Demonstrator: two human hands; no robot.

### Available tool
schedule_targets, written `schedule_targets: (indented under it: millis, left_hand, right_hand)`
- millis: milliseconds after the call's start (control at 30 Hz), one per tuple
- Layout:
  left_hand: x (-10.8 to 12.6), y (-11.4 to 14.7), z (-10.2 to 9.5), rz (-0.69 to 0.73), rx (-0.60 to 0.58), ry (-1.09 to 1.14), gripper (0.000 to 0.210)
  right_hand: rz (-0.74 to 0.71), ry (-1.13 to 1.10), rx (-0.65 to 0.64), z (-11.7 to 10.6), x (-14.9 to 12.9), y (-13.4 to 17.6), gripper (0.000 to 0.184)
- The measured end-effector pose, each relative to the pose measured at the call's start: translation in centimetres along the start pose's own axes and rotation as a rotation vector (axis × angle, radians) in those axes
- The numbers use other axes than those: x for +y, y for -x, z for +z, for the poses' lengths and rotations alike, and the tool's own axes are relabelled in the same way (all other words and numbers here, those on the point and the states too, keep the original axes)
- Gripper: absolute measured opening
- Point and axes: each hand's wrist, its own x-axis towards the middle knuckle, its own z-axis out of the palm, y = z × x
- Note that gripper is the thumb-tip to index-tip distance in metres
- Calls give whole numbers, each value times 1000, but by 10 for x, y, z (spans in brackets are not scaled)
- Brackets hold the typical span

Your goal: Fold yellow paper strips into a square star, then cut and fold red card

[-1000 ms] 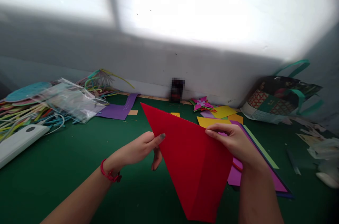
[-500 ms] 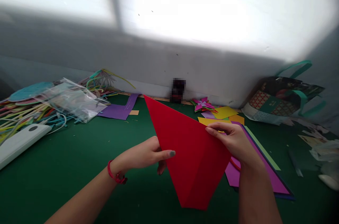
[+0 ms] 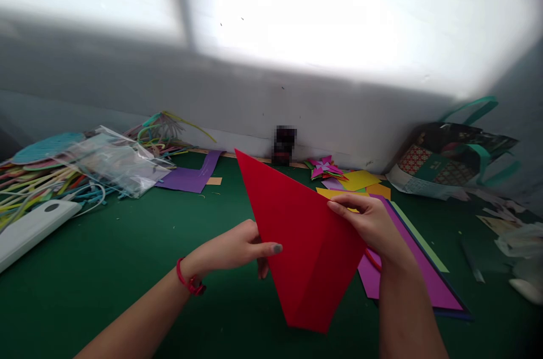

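A sheet of red paper (image 3: 292, 223) is held up above the green table, tilted, with a pointed corner at the upper left and a crease running down its lower right part. My left hand (image 3: 250, 246) grips its left edge, thumb on the near face and the other fingers mostly hidden behind. At the upper right edge, my right hand (image 3: 365, 220) pinches the paper between thumb and fingers. Behind my right wrist, part of a red curved thing (image 3: 373, 260) shows; I cannot make out what it is.
Magenta paper (image 3: 418, 268) and other coloured sheets lie at the right. Folded paper stars (image 3: 326, 168) sit near the wall. A white device (image 3: 40, 229), a clear plastic bag (image 3: 123, 161) and pipe cleaners (image 3: 25, 195) spread over the left. A patterned bag (image 3: 436, 161) stands back right.
The red paper has tilted slightly, its top corner shifting a little right and its bottom edge rising a bit. Both hands keep their hold on it.
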Motion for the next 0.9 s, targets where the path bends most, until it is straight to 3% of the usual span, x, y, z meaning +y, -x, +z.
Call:
schedule_targets:
  millis: [133,267,433,667,900]
  left_hand:
    - [-2,-2,6,4,-48,38,31]
    - [-4,-6,7,25,-5,92,30]
    - [-19,-13,-3,26,-1,117,30]
    - [-40,-20,-18,0,-72,174,28]
    - [-47,-21,-22,12,-92,175,31]
  right_hand:
    - [14,-12,11,-1,1,-1,25]
    - [9,15,36,1,1,-1,28]
    - [-15,95,-11,4,-3,-2,29]
    - [80,45,-173,4,-5,-2,30]
    - [98,-32,-129,8,-4,-3,28]
